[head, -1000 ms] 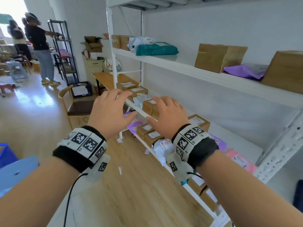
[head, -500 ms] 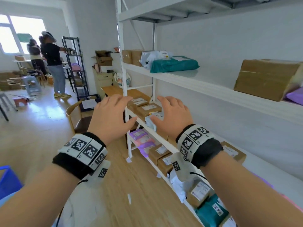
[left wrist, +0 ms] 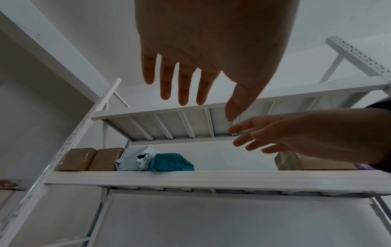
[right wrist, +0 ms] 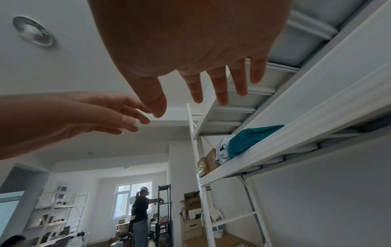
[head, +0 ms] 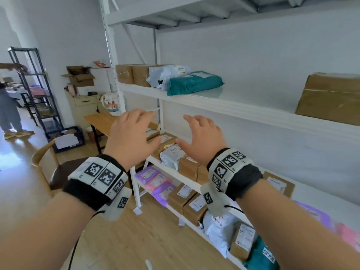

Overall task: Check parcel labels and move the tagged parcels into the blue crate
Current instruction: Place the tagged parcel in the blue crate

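My left hand (head: 132,133) and right hand (head: 200,137) are raised side by side in front of the white shelf rack (head: 229,110), fingers spread, holding nothing. On the upper shelf lie a teal parcel (head: 192,84), a white bag parcel (head: 165,75) and two brown boxes (head: 132,74). A large brown box (head: 331,98) sits farther right. Labelled brown boxes (head: 189,166) and a white bag (head: 171,154) lie on the middle shelf below my hands. The lower shelf holds purple and pink mailers (head: 153,180) and more boxes (head: 185,197). No blue crate shows in any view.
A wooden chair (head: 48,162) stands left of the rack, with a wooden table (head: 101,119) behind it. A black rack (head: 37,88) and a person (head: 9,112) are at the far left. Bare wooden floor (head: 136,240) lies below my arms.
The view has risen and swung left along the rack. Both hands have lifted toward the upper shelf and spread wider. The blue crate at the lower left has left the frame.
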Motion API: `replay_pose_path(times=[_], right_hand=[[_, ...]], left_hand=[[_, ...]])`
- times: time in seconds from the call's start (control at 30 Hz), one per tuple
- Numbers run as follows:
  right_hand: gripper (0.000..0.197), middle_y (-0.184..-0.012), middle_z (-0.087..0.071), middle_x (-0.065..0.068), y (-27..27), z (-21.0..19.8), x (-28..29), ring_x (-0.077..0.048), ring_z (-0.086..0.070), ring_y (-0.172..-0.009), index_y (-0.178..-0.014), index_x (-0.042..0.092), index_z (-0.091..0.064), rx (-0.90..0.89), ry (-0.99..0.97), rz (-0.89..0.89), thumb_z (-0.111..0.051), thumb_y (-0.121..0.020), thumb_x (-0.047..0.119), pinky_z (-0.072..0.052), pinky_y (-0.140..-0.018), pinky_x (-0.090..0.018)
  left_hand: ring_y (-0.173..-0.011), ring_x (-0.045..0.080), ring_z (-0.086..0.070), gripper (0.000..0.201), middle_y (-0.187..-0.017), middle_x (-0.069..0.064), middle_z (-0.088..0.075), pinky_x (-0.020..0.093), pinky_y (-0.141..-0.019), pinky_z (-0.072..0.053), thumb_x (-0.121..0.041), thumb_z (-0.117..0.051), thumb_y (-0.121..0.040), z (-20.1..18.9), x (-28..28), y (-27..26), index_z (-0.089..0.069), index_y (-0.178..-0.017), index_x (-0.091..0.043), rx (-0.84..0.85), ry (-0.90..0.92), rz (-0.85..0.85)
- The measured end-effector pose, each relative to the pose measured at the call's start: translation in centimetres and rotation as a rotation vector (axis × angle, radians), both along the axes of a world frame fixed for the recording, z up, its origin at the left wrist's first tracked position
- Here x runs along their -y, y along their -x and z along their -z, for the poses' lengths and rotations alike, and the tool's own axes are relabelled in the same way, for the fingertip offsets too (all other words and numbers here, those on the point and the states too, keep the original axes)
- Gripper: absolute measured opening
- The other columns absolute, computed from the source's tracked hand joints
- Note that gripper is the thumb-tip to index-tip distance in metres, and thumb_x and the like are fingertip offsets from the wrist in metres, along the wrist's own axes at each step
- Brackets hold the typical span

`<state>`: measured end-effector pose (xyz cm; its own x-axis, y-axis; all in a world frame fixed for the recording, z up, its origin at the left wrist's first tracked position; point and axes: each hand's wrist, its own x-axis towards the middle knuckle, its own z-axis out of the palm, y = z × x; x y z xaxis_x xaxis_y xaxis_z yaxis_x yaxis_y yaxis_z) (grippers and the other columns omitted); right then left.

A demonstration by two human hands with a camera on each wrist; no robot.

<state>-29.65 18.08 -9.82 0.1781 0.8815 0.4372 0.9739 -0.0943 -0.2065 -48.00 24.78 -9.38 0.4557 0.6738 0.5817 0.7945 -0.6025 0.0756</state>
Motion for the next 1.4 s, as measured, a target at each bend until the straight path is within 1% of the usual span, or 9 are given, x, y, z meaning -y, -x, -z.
replay_pose_path(times=[0.27,0.43,0.57,0.83,0.9,1.0,1.1,1.27,1.4], right_hand=[[0.069,-0.152,-0.030,-0.003,5.4,-0.2,-5.6,-0.026,-0.024,-0.141,-0.148,0.027,-0.023,-0.039,-0.029,0.089,-0.047,-0.090,0.054,-0.022,-0.114,-0.044],[0.069,-0.152,-0.030,-0.003,7.2,0.7,-7.7,-0.025,-0.024,-0.141,-0.149,0.028,-0.022,-0.047,0.006,0.151,-0.046,-0.090,0.054,-0.021,-0.114,-0.042],[0.069,-0.152,-0.030,-0.002,7.2,0.6,-9.3,-0.025,-0.024,-0.140,-0.149,0.028,-0.022,-0.030,0.013,0.193,-0.047,-0.090,0.055,-0.021,-0.113,-0.042],[0.069,-0.152,-0.029,-0.002,6.8,1.0,-14.5,-0.024,-0.024,-0.140,-0.149,0.028,-0.022,-0.036,0.019,0.207,-0.048,-0.090,0.054,-0.022,-0.113,-0.041],[0.069,-0.151,-0.030,-0.002,6.3,1.1,-16.4,-0.024,-0.025,-0.140,-0.148,0.028,-0.023,-0.027,0.000,0.199,-0.048,-0.089,0.053,-0.022,-0.113,-0.041],[0.070,-0.151,-0.031,-0.002,5.6,0.8,-19.7,-0.025,-0.026,-0.139,-0.148,0.028,-0.023,-0.028,-0.036,0.191,-0.049,-0.089,0.054,-0.023,-0.112,-0.041],[0.071,-0.151,-0.032,-0.002,5.0,0.2,-23.3,-0.024,-0.026,-0.139,-0.148,0.027,-0.024,-0.035,-0.070,0.178,-0.049,-0.088,0.055,-0.023,-0.112,-0.041],[0.071,-0.149,-0.034,-0.002,4.3,-0.9,-28.6,-0.025,-0.027,-0.138,-0.148,0.026,-0.025,-0.020,-0.118,0.141,-0.050,-0.088,0.055,-0.025,-0.111,-0.042],[0.071,-0.149,-0.035,-0.001,4.0,-1.3,-31.5,-0.024,-0.027,-0.138,-0.147,0.026,-0.027,-0.005,-0.151,0.137,-0.050,-0.087,0.056,-0.025,-0.111,-0.042]], left_hand=[[-0.121,0.027,-0.046,0.064,-0.132,0.004,-0.051,0.044,-0.097,-0.040,-0.051,-0.059,-0.082,-0.6,-7.6,4.3,-0.046,-0.138,-0.023,-0.023,-0.004,0.117],[-0.118,0.028,-0.048,0.063,-0.130,0.005,-0.052,0.044,-0.096,-0.041,-0.052,-0.058,-0.082,0.3,-10.8,4.7,-0.048,-0.136,-0.022,-0.010,0.024,0.204],[-0.117,0.028,-0.048,0.062,-0.129,0.004,-0.052,0.041,-0.094,-0.042,-0.050,-0.060,-0.083,1.3,-13.2,4.6,-0.047,-0.137,-0.022,-0.017,0.024,0.246],[-0.115,0.029,-0.051,0.066,-0.128,0.004,-0.054,0.043,-0.092,-0.045,-0.056,-0.053,-0.080,2.3,-18.5,3.1,-0.048,-0.136,-0.022,-0.014,0.048,0.277],[-0.115,0.028,-0.051,0.064,-0.127,0.004,-0.053,0.045,-0.093,-0.045,-0.055,-0.057,-0.081,2.3,-20.4,2.6,-0.047,-0.136,-0.023,-0.010,0.037,0.281],[-0.118,0.028,-0.048,0.065,-0.130,0.003,-0.052,0.043,-0.097,-0.042,-0.052,-0.063,-0.082,1.8,-23.6,1.8,-0.046,-0.138,-0.023,-0.008,0.015,0.275],[-0.121,0.027,-0.046,0.065,-0.132,0.003,-0.050,0.042,-0.099,-0.038,-0.051,-0.063,-0.083,0.9,-26.6,1.1,-0.045,-0.140,-0.024,-0.024,0.002,0.267],[-0.122,0.027,-0.045,0.064,-0.133,0.003,-0.049,0.043,-0.101,-0.037,-0.049,-0.063,-0.084,-0.4,-31.1,1.0,-0.044,-0.140,-0.023,-0.010,-0.026,0.248],[-0.121,0.026,-0.046,0.063,-0.133,0.003,-0.050,0.043,-0.100,-0.038,-0.049,-0.062,-0.084,-0.5,-34.0,0.6,-0.044,-0.139,-0.023,0.001,-0.040,0.243]])
